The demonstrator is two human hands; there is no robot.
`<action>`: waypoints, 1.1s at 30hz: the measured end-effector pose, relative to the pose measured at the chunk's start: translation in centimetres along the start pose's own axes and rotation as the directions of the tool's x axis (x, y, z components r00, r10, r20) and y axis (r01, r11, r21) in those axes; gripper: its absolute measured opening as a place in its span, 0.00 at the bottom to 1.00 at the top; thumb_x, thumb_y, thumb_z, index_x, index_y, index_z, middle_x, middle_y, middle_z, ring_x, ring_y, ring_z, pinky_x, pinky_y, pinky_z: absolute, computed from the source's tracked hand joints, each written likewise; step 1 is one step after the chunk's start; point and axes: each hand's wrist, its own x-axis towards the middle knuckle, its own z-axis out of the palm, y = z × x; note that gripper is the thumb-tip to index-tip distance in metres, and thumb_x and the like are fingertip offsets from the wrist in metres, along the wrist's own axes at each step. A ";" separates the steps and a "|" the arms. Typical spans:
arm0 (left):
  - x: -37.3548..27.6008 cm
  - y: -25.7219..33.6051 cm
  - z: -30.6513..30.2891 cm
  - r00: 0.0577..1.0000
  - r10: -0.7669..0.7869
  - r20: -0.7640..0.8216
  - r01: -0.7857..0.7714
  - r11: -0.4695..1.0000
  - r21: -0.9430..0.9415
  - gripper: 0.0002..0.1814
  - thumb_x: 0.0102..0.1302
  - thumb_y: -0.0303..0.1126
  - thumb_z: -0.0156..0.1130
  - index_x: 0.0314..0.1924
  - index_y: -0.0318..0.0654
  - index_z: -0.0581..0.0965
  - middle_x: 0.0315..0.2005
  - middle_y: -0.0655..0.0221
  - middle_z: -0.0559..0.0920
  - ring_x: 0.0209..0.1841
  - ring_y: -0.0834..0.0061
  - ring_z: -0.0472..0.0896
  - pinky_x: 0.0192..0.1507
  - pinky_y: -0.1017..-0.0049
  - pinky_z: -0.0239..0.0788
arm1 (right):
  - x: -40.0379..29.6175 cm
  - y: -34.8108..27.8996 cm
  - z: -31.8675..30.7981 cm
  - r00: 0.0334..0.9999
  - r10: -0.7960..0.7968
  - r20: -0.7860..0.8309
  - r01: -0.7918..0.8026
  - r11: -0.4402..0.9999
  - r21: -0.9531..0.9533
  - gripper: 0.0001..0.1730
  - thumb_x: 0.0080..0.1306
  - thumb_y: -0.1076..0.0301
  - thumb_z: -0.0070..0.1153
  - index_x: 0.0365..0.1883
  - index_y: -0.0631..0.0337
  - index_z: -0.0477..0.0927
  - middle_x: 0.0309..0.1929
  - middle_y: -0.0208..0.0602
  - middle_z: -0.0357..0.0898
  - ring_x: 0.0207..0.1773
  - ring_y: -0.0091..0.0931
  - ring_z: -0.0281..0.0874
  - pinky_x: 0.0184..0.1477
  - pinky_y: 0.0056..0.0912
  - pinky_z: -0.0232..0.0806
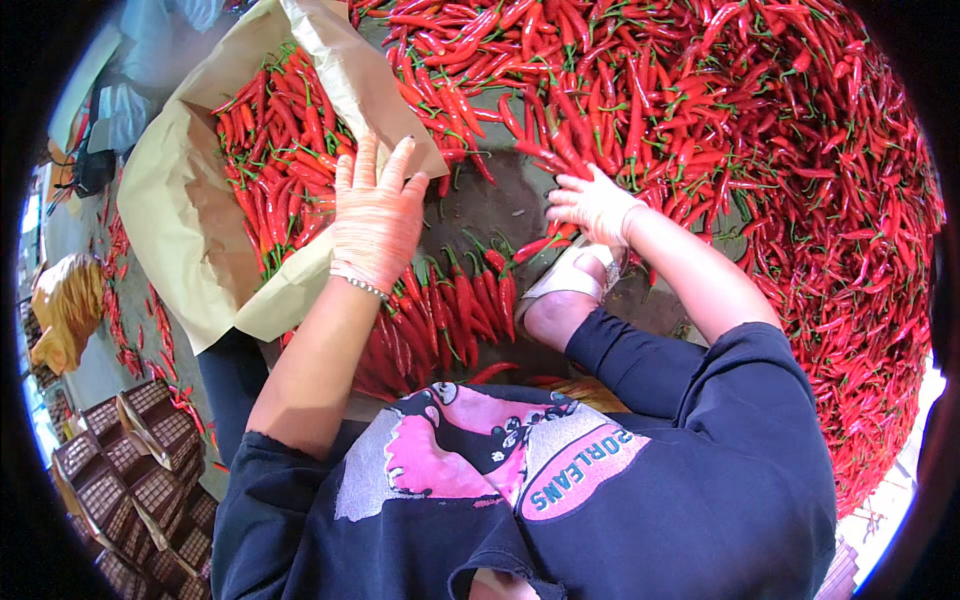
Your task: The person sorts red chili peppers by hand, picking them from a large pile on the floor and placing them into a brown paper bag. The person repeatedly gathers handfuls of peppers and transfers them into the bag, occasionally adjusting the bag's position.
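My left hand (379,217), in a thin translucent glove, lies with fingers spread over the near right edge of a brown paper liner (180,217). Inside the liner is a heap of red chili peppers (289,142) with green stems; what holds the paper up is hidden. My right hand (592,206), gloved too, is at the edge of a large pile of red chili peppers (630,112), above my sandalled foot (574,281). A few peppers lie against its fingers; whether it grips any cannot be made out. Between my hands, a row of chili peppers (450,304) lies with stems pointing away from me.
The pile of peppers spreads far to the right and back. Stacked brown plastic crates (142,480) stand at lower left. Loose peppers (116,277) are scattered on the floor there, near a yellow-brown bundle (69,311). A black bag-like item (94,169) lies behind the liner.
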 end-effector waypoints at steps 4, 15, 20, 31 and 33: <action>0.0 0.4 0.2 0.999 -0.011 -0.051 0.013 0.999 0.044 0.15 0.56 0.33 0.62 0.45 0.49 0.83 0.63 0.70 0.71 0.69 0.51 0.62 0.68 0.49 0.54 | -3.9 -1.9 0.9 0.998 0.007 -0.056 -0.002 0.996 0.086 0.20 0.58 0.65 0.57 0.51 0.41 0.79 0.66 0.23 0.69 0.74 0.33 0.56 0.71 0.68 0.43; 0.3 9.0 1.9 0.990 0.075 -0.121 -0.135 0.765 -0.630 0.15 0.55 0.28 0.63 0.45 0.39 0.82 0.47 0.63 0.81 0.52 0.63 0.79 0.54 0.65 0.70 | 2.6 -0.6 -0.3 0.796 0.529 -0.295 -0.560 0.828 -0.024 0.15 0.64 0.59 0.55 0.47 0.53 0.75 0.40 0.40 0.81 0.42 0.38 0.82 0.43 0.44 0.72; 1.6 12.1 8.0 0.551 -0.021 0.834 0.604 -0.679 -0.416 0.23 0.67 0.52 0.59 0.51 0.42 0.77 0.44 0.65 0.82 0.47 0.63 0.80 0.51 0.60 0.71 | 4.2 -6.0 -4.3 0.843 0.520 -0.138 -0.468 0.835 0.288 0.17 0.64 0.57 0.53 0.47 0.55 0.74 0.41 0.43 0.83 0.44 0.41 0.83 0.45 0.44 0.74; 1.0 11.3 11.8 0.387 -0.311 0.868 0.533 -0.693 -0.486 0.09 0.66 0.36 0.61 0.39 0.40 0.72 0.21 0.70 0.70 0.16 0.73 0.67 0.19 0.67 0.60 | 9.2 0.1 -1.0 0.818 0.430 -0.383 -0.435 0.897 0.079 0.12 0.67 0.64 0.47 0.44 0.52 0.79 0.45 0.39 0.80 0.49 0.37 0.80 0.50 0.43 0.72; 1.0 10.6 12.1 0.385 -0.233 0.893 0.428 -0.813 -0.396 0.08 0.66 0.35 0.62 0.41 0.43 0.74 0.22 0.72 0.72 0.18 0.74 0.69 0.21 0.69 0.62 | 10.2 0.0 -1.4 0.809 0.531 -0.251 -0.509 0.847 0.151 0.13 0.64 0.62 0.50 0.45 0.54 0.80 0.47 0.41 0.80 0.51 0.38 0.80 0.52 0.42 0.72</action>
